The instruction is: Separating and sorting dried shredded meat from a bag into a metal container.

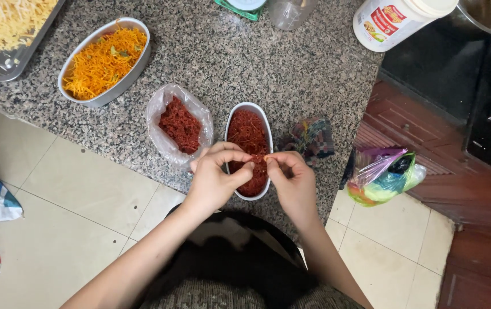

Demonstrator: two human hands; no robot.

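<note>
Now red shreds under both hands.

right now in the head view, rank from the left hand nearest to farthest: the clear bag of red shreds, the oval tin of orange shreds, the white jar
1. Clear bag of red shreds, just above the left hand.
2. Oval tin of orange shreds, up to the left on the counter.
3. White jar, far at the top right.

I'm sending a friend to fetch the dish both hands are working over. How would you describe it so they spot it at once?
On the speckled granite counter, look at the near edge, right under the left hand and right hand. There sits a narrow oval metal dish packed with dark red shreds. The plastic bag beside it holds similar red shreds, and the other oval dish holds orange ones.
</note>
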